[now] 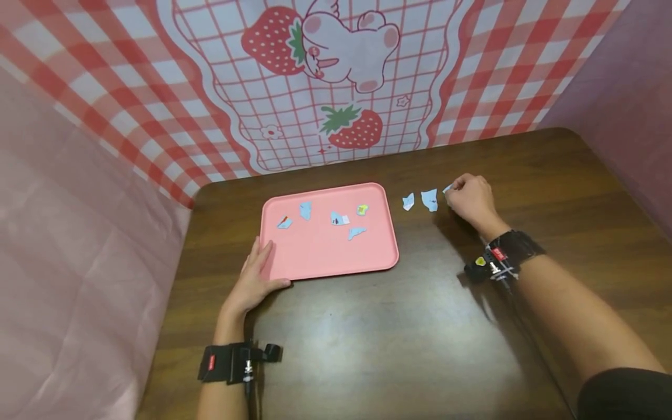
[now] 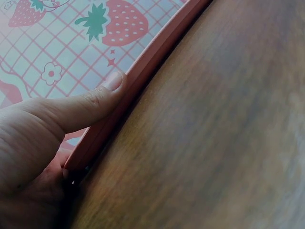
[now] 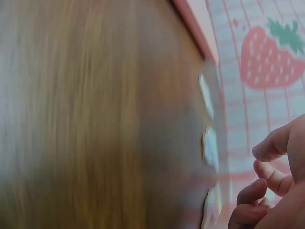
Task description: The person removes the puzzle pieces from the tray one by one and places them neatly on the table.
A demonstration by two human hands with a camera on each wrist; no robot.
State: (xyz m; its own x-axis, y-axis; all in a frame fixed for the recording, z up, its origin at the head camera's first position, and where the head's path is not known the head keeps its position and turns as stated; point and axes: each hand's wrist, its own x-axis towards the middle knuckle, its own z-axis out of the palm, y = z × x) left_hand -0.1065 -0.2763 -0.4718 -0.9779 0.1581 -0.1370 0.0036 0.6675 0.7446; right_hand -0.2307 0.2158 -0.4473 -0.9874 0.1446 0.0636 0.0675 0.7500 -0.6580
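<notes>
A pink tray (image 1: 315,256) bears several torn pale-blue paper pieces, among them one with a yellow-green print (image 1: 362,210). My left hand (image 1: 254,284) rests at its near left corner, the thumb along the front rim and the other fingers against the left side. Right of the tray, a small paper piece (image 1: 408,202) and a larger one (image 1: 429,200) lie on the table. My right hand (image 1: 471,198) is at a third piece (image 1: 448,188), partly covering it. In the right wrist view its fingers (image 3: 269,147) are loosely bent, with no paper visible between them.
The brown wooden table (image 1: 336,338) meets a red-and-white checked cloth (image 1: 210,116) with strawberry prints at its back edge. Pink fabric (image 1: 63,262) hangs at the left. Each wrist wears a black strap (image 1: 226,363) with a small camera and cable.
</notes>
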